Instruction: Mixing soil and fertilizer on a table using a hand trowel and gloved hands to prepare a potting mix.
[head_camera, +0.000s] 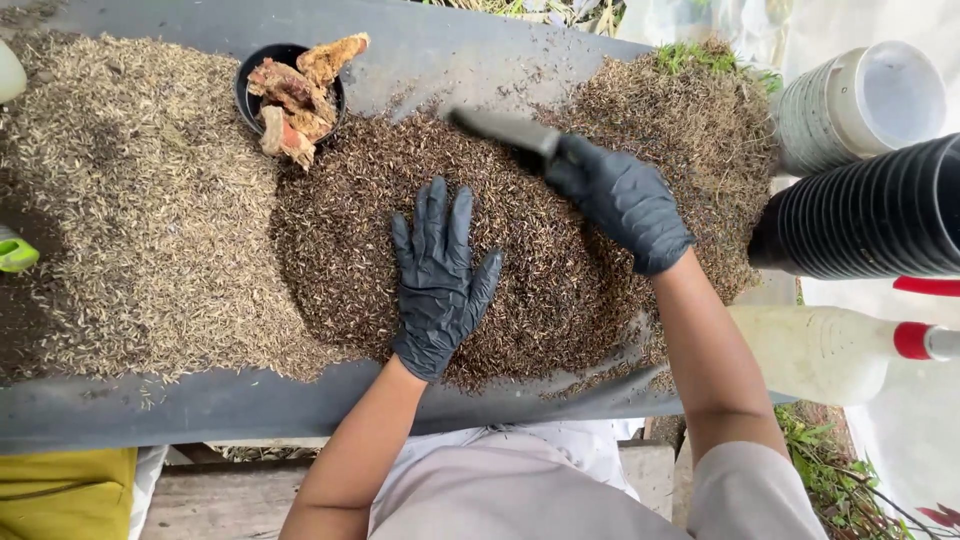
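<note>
Left hand (437, 285) lay flat, fingers apart, steadying the dark husk pile (560, 300); right hand (620, 200) fingers clamped a trowel (500, 128) for scooping, I judged.

The dark brown husks (420, 210) lay in a broad, low heap across the middle of the grey sheet (250, 405), loose and coarse, with stray bits scattered at the edges. The left hand (438, 285), in a black glove, rested flat on the heap, palm down and fingers spread. A dark trowel (500, 128) lay angled over the far part of the heap, its blade pointing up and to the left, gripped at the handle by the right hand (622, 200), also gloved in black.
</note>
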